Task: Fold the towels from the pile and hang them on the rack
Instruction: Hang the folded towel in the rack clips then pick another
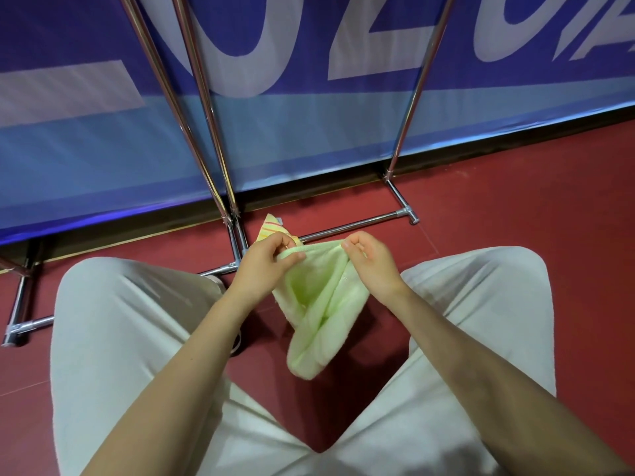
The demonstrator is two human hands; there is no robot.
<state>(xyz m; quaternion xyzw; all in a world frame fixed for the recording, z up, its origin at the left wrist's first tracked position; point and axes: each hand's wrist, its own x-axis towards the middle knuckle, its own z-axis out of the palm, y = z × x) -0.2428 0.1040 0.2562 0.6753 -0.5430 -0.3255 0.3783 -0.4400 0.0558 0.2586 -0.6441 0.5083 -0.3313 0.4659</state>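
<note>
A pale green towel [318,314] hangs between my knees, held up by its top edge. My left hand [266,261] pinches the left end of that edge, and my right hand [369,261] pinches the right end. The towel sags below them in loose folds above the red floor. Behind my left hand lies a yellow towel with red stripes [271,226] on the floor, partly hidden. The chrome rack [206,97] rises just beyond my hands, its poles leaning up and back; its top rails are out of view.
The rack's floor bars [354,225] run across the red floor [515,201] ahead, with feet at right [410,214] and left [20,326]. A blue banner wall [309,132] stands close behind. My legs in light trousers [120,338] flank the towel.
</note>
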